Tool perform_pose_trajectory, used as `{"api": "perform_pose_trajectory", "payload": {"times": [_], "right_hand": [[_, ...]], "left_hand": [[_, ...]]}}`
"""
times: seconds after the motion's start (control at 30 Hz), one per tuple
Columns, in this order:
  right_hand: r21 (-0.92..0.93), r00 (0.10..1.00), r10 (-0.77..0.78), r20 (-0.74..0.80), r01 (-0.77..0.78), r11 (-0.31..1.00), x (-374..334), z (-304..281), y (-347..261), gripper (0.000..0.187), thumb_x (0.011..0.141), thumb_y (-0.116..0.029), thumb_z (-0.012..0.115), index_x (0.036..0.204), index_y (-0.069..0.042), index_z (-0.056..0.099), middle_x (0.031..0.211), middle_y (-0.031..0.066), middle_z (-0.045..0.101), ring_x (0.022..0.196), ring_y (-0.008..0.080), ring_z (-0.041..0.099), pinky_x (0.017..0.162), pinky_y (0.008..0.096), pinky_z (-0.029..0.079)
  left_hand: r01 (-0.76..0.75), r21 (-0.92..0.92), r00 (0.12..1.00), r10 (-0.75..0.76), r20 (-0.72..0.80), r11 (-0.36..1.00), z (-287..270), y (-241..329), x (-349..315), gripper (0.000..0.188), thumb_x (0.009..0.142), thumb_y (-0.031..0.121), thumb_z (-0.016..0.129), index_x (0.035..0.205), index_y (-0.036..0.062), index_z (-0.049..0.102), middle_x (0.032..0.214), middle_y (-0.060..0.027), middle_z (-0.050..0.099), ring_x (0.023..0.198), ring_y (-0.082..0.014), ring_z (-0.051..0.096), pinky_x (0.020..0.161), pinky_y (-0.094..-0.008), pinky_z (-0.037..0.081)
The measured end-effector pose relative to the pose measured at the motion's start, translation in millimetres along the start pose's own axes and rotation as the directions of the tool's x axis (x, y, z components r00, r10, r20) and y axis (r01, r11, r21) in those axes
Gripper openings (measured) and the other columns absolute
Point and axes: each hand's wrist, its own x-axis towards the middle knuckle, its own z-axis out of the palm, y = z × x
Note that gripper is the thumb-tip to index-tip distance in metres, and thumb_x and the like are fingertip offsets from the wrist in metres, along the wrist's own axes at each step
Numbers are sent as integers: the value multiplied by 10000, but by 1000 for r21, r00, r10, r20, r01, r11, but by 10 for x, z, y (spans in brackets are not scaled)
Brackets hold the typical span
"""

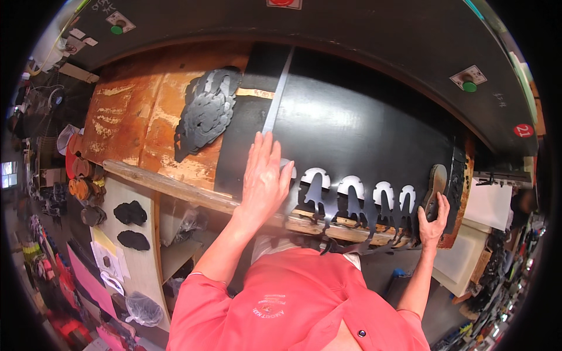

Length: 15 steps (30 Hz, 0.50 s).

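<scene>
"Head view: the left hand [264, 182]?"
"It's lying flat, outstretched over the smooth black sheet [363, 137], mid-frame."
"The right hand [433, 227]?"
"It's half-curling, gripping the tan sole-shaped block [437, 177], frame right."

Piled pieces [208, 111] left of the sheet [357, 128], on the bench [120, 111]

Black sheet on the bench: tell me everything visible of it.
The black sheet looks smooth, glossy and flexible, perhaps rubber. It lies flat on the wooden bench, its broad far part uncut. Pale arched openings line its near edge, with ragged strips between them hanging past the bench's front. The left hand lies flat at its left side; the right hand grips a sole-shaped piece at its right end.
</scene>
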Motion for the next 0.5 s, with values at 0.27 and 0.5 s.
{"api": "perform_pose_trajectory", "payload": {"times": [0.27, 0.5], "right_hand": [[-25, 999, -39, 1, 39, 999, 1, 13, 73, 696, 844, -120, 805, 1499, -77, 575, 1504, 184, 545, 1419, 370, 527, 1192, 455, 417], [-5, 999, -48, -20, 48, 999, -1, 37, 72, 681, 847, -133, 819, 1488, -66, 596, 1493, 181, 560, 1397, 361, 551, 1181, 441, 432]], "left_hand": [[-49, -135, 980, 22, -197, 990, 102, -153, 52, 454, 930, 2, 731, 1367, -68, 627, 1498, -283, 579, 1410, -494, 530, 1153, -530, 464], [-21, -130, 970, -11, -241, 991, 133, -181, 64, 480, 918, 38, 765, 1370, -66, 640, 1464, -257, 612, 1395, -463, 545, 1154, -496, 470]]}}
